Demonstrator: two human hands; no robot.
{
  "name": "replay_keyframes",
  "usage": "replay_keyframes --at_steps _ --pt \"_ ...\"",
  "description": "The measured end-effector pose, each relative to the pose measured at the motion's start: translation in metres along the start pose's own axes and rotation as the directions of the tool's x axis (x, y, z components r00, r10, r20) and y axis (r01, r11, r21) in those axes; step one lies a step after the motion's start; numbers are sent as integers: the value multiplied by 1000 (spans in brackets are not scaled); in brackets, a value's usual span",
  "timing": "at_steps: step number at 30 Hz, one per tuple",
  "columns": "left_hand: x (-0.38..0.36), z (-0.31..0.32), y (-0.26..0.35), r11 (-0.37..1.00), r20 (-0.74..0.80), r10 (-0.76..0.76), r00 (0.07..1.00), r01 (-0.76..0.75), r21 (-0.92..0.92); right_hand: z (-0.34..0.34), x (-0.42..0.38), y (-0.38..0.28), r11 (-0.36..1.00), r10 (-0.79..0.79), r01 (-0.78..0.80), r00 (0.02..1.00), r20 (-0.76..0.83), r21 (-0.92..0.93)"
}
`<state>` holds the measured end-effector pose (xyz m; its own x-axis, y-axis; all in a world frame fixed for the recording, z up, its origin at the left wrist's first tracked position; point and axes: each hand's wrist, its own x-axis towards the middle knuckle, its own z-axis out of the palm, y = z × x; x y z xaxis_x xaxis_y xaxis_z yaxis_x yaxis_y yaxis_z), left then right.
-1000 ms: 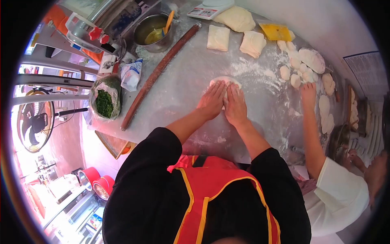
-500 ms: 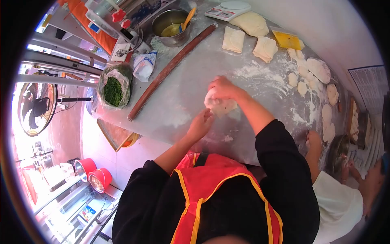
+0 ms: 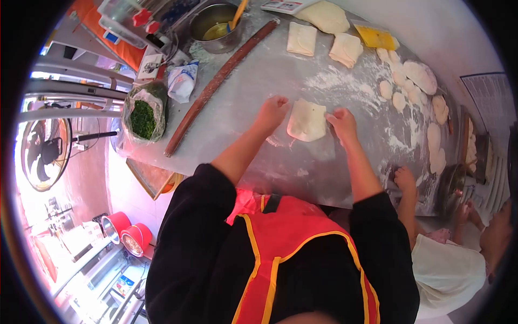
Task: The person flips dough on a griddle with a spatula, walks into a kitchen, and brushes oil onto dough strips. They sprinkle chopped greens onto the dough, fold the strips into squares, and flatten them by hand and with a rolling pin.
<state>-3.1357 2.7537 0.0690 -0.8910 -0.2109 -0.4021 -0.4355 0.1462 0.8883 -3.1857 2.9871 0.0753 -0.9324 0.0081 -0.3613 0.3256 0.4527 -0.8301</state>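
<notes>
So the step in hand looks like shaping: a flat, roughly square dough piece [image 3: 307, 123] lies on the table [image 3: 245, 110], between both hands. The left hand [image 3: 273, 112] is off its left edge, grip curled narrow with no dough visible in it. The right hand [image 3: 343, 124] has a narrow grip right at the other edge (can't tell if it's actually pinching dough). Any further handling would call for light fingers at the edges, my guess, since it looks soft and thin.

Containers: at the far left, a metal bowl [image 3: 209, 45] has yellowish liquid and an orange-handled tool [image 3: 238, 15] in it. Nearer on the left, an open plastic bag [image 3: 161, 102] holds chopped greens [image 3: 142, 119]. A flat bag [image 3: 375, 38] with something yellow inside is far right. Off the table, near left, two red buckets [image 3: 117, 225] [image 3: 136, 238] sit together; the right one has something pale inside, too small to identify.
</notes>
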Motion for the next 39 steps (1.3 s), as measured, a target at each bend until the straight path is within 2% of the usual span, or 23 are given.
replay_keyframes --at_steps 1,4,5,7,8,9,11,14,15,18,20,23,24,26,27,29,30,32,33,35,36,38,39 --pt "7 10 15 996 6 -10 1000 9 94 14 2 -14 993 27 -23 999 -39 116" --pt "35 29 26 959 31 -38 999 28 281 36 35 1 988 -40 50 997 70 -144" --pt "38 33 25 943 42 -48 998 31 330 35 30 0 995 -15 27 993 121 -101" --pt "28 26 39 948 187 -18 982 -43 317 25 22 -20 1000 18 -15 975 222 -17" --pt "21 21 45 950 255 1 967 -80 302 22 14 -24 988 -95 115 978 184 -100" --pt "12 19 41 902 238 190 953 -265 341 19 -1 -24 953 -210 237 965 155 -188" --pt "-12 19 19 698 233 537 811 -582 418 15 -34 -17 849 -403 429 904 146 -309" --pt "-47 25 -9 400 335 691 641 -724 562 19 -69 -5 634 -631 635 755 179 -442" --pt "-57 25 -10 387 344 674 654 -709 590 22 -76 -1 544 -694 682 693 195 -489" --pt "-66 30 -11 364 361 625 692 -668 649 31 -85 6 494 -634 656 721 280 -571" --pt "-64 34 -17 364 367 601 710 -652 665 42 -82 10 506 -629 624 739 239 -595" --pt "-59 35 -14 280 392 608 691 -649 708 38 -75 13 484 -646 647 718 258 -589" --pt "-49 32 -19 255 471 591 655 -706 661 34 -74 10 472 -653 666 704 278 -578" --pt "-23 22 -32 213 619 543 568 -806 553 11 -75 0 660 -524 599 800 293 -454" --pt "-27 14 -10 468 499 464 732 -681 563 4 -79 -3 744 -450 545 836 314 -386" --pt "-41 -1 53 848 278 162 947 -278 452 6 -97 9 977 -211 211 973 91 9" --pt "-31 2 43 833 249 173 953 -276 480 8 -102 13 971 -45 37 999 25 238" --pt "-10 15 27 804 189 194 963 -267 531 15 -101 15 792 266 -288 956 120 538" --pt "-5 19 30 789 259 93 961 -230 570 19 -102 15 629 396 -427 895 205 649" --pt "-3 24 43 742 374 -121 920 -166 650 32 -99 10 388 425 -436 866 262 812" --pt "-11 23 45 711 376 85 923 -320 626 37 -96 6 253 432 -431 852 297 866" --pt "-36 15 43 549 373 470 800 -595 587 39 -94 0 133 302 -416 882 363 900" --pt "-46 9 41 482 380 504 776 -618 622 40 -93 0 68 237 -412 891 387 908"
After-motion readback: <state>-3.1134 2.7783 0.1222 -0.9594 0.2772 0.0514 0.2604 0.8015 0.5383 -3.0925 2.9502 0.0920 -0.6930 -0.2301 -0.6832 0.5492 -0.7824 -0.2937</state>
